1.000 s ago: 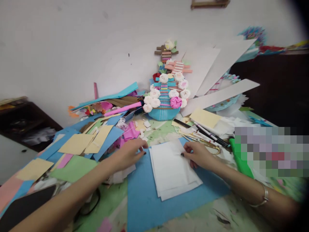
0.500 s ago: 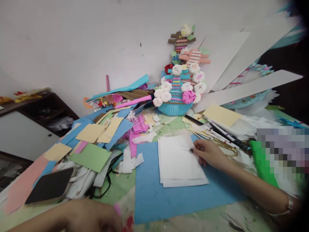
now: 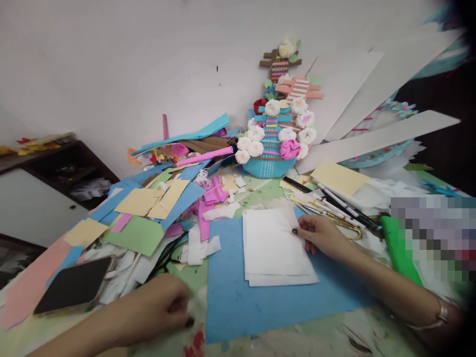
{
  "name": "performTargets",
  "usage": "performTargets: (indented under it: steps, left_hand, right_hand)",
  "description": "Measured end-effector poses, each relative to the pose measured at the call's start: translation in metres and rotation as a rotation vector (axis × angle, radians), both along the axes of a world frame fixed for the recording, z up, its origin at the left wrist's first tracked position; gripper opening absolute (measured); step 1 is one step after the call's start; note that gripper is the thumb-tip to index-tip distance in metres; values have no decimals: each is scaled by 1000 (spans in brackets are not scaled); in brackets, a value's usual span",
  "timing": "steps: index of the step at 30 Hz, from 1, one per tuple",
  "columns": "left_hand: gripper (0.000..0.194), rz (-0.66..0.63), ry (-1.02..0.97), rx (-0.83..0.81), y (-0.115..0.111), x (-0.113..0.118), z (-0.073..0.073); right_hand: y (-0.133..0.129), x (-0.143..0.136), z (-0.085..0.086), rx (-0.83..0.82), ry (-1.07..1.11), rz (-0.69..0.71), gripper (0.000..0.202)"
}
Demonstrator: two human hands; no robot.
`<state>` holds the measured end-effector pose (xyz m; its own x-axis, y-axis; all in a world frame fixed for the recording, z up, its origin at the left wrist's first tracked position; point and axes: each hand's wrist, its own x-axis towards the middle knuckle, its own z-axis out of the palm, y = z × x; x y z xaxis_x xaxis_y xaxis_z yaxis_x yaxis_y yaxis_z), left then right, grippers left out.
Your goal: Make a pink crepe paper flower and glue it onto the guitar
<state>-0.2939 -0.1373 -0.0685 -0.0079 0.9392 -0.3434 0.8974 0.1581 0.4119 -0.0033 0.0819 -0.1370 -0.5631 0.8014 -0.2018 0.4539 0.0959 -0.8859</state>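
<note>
A small stack of white paper sheets [image 3: 277, 250] lies on a larger blue sheet [image 3: 238, 312] in the middle of the table. At the stack's upper right edge, my right hand [image 3: 322, 238] pinches the paper between thumb and fingers. My left hand [image 3: 159, 307] is curled closed above the table, left of the blue sheet and apart from it. Whatever is inside its fingers, if anything, is hidden. Beyond the white sheets stands a blue guitar-shaped paper craft [image 3: 269, 166] trimmed with white and pink paper flowers.
A phone [image 3: 72, 285] rests at the left by a green card [image 3: 137, 235] and coloured paper scraps. Several pens [image 3: 345, 203] and gold-handled scissors [image 3: 351, 230] lie to the right. A green packet [image 3: 399, 253] sits beside my right forearm. White boards [image 3: 386, 134] lean behind.
My left hand has moved up and slightly right from the lower edge, closer to the blue sheet. My right hand keeps its place at the white stack's edge.
</note>
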Motion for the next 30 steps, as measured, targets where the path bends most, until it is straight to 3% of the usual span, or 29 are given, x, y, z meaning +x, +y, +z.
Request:
performTargets:
  steps: [2,5,9,12,14,16,19,21,26,30]
  left_hand:
    - [22,-44,145,52,12,6,-5]
    - [18,-52,153,288,41,24,-5]
    - [20,-406,-88,530,76,65,-15]
    - [29,-615,-79,518,87,87,-32]
    - [29,-636,-34,544,87,91,-43]
    - [25,-629,-18,591,85,90,-51]
    - [23,-633,-32,637,82,84,-57]
    - [25,-634,-58,650,83,80,-58]
    - [21,-630,-94,655,83,75,-59]
    - [23,-676,-68,727,81,74,-63]
  right_hand:
    - [0,0,1,-11,10,12,19]
    - [1,-1,1,4,-7,24,19]
    - [2,3,1,54,-38,-4,17]
    - [-3,11,8,312,-107,-50,19]
    - [-10,18,19,571,-151,-22,19]
    - [-20,23,29,707,-157,141,14]
    - [-34,26,39,696,-131,494,16]
    - [-40,25,39,643,-130,625,21]
    - [-42,23,31,609,-168,637,17]
    - [-42,23,33,682,-195,670,13]
